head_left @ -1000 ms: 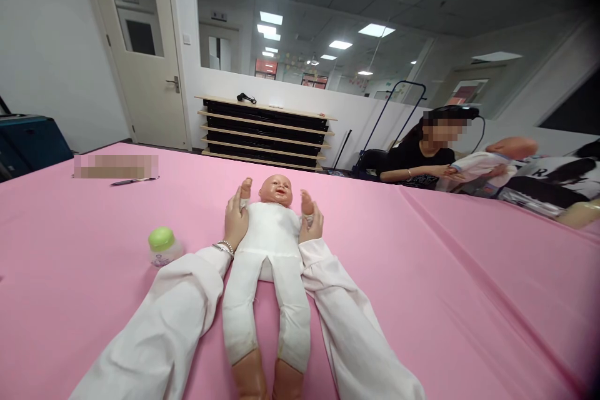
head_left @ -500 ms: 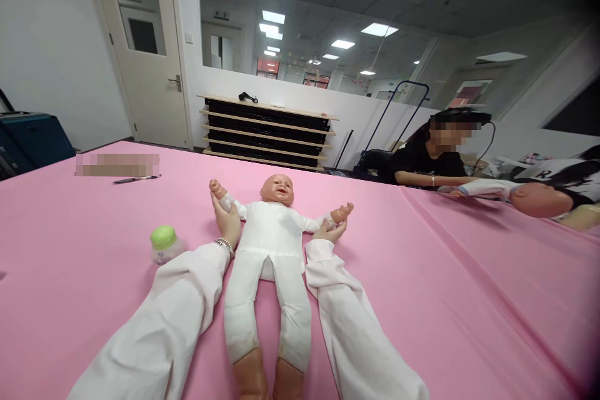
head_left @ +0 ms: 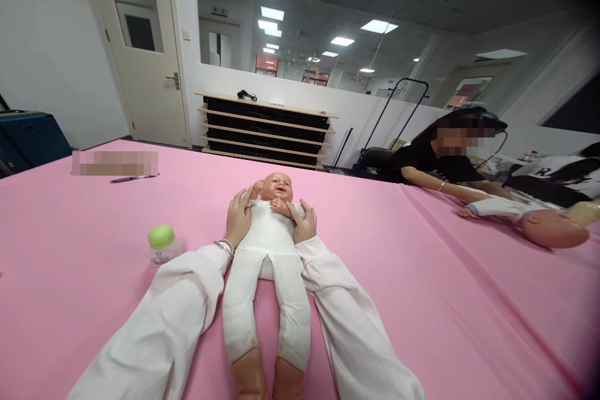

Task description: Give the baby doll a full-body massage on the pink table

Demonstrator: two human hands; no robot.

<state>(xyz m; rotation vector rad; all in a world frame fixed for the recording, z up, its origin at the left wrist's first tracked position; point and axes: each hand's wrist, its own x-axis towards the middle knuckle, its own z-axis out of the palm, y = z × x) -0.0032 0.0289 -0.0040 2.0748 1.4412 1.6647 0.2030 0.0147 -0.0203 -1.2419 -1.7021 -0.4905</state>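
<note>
A baby doll (head_left: 269, 234) with a white cloth body lies on its back, head away from me and feet toward me. My left hand (head_left: 239, 219) is closed around the doll's arm on the left, whose small fist is up beside its cheek. On the other side, my right hand (head_left: 305, 222) grips the other arm, bent inward so that its little hand rests on the upper chest under the chin. Parts of both doll arms are hidden by my fingers. To the left of my left forearm stands a jar (head_left: 162, 244) with a green lid.
A pink cloth (head_left: 398, 275) covers the table. A pen (head_left: 134, 179) lies at the far left beside a blurred patch. At the right, a co-worker (head_left: 435, 159) in black reaches toward another doll (head_left: 553, 228). Black shelving (head_left: 267, 128) stands behind the table.
Both doll arms, spread out to the sides before, are now folded in toward its chest and face, my hands having moved inward with them. The co-worker's doll has shifted slightly right and nearer.
</note>
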